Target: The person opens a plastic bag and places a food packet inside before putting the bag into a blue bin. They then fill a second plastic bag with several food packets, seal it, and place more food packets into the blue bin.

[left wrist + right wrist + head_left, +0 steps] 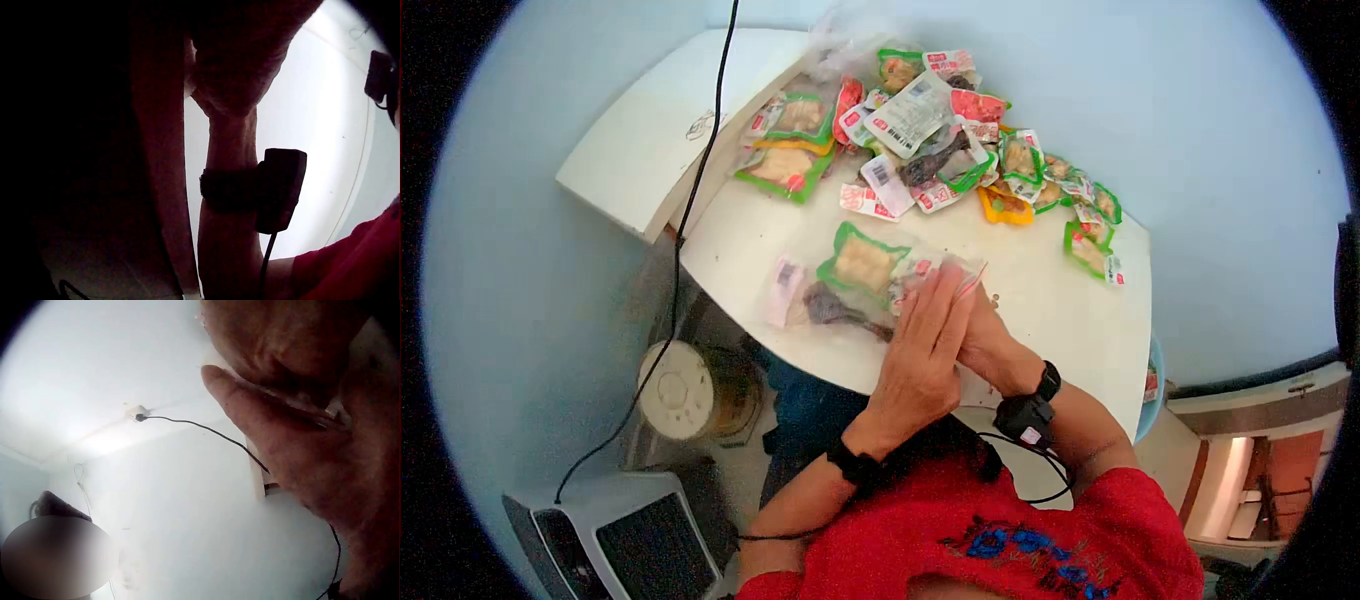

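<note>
On the white table lies a clear plastic zip bag (800,268) holding several sealed food packets. Among these are a green-edged packet of pale pieces (864,262) and a dark drumstick-shaped piece (832,305). My left hand (930,345) presses with straight fingers over the bag's right, zip-edged end. Underneath it, my right hand (990,345) holds that same edge from the right, its fingers mostly hidden. In the right wrist view, clear film (337,415) shows beside the right thumb (250,412). The left wrist view is very dark.
A pile of food packets (940,130) covers the table's back, with a few more at its right edge. A white board (660,120) stands at the left, crossed by a hanging black cable (700,170). Below the right edge is a blue basin (1155,385).
</note>
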A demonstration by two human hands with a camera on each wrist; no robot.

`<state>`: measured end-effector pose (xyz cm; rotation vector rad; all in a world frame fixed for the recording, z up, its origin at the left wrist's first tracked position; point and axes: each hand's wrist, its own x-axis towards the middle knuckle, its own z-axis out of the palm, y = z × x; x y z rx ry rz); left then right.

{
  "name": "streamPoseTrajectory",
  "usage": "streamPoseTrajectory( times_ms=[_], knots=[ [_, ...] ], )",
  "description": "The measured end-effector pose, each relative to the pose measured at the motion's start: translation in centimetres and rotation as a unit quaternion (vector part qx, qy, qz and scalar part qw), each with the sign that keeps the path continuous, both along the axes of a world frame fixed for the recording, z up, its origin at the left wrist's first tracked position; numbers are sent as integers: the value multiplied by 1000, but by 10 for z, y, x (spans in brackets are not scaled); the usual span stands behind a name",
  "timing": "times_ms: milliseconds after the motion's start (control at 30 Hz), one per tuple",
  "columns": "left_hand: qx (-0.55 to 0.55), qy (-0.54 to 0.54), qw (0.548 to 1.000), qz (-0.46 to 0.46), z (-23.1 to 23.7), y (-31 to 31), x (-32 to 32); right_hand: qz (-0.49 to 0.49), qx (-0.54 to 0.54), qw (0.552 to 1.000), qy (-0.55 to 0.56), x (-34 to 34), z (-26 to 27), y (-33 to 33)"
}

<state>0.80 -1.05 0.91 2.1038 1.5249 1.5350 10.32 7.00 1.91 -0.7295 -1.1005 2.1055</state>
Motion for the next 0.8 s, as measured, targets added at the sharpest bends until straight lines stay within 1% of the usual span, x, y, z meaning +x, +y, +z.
streamPoseTrajectory(
  times_ms=[33,67,100,133,233,300,333,433,467,567,667,767,800],
  knots=[
    [-5,6,1000,0,0,-2,0,15,-54,995,83,3,-16,-1],
    [0,3,1000,2,-2,-2,0,29,-107,980,167,3,-29,1],
    [5,0,1000,3,-5,-1,1,12,81,995,54,1,-41,5],
    [9,-2,1000,-1,-7,-1,1,-11,264,962,-66,-5,-46,8],
    [-14,19,1000,13,-2,-1,2,-33,118,990,-74,-10,-38,3],
    [-6,27,999,20,-4,-2,3,5,4,1000,20,-4,-46,5],
    [-8,32,999,19,-4,-3,3,-31,69,997,-23,-8,-46,5],
    [-4,39,999,16,-5,-1,4,33,154,980,-118,-6,-22,2],
    [-6,41,999,15,-5,-1,4,-9,97,993,-63,-12,-32,3],
    [-12,49,999,13,-5,-1,5,-6,198,966,-169,-10,-32,9],
    [-17,56,998,20,-3,-2,5,-6,74,974,-213,-3,1,0],
    [-15,66,997,23,-4,-2,5,21,144,965,-218,11,15,-3],
    [-14,65,998,22,-6,-2,5,30,117,973,-198,18,14,-2]
  ],
)
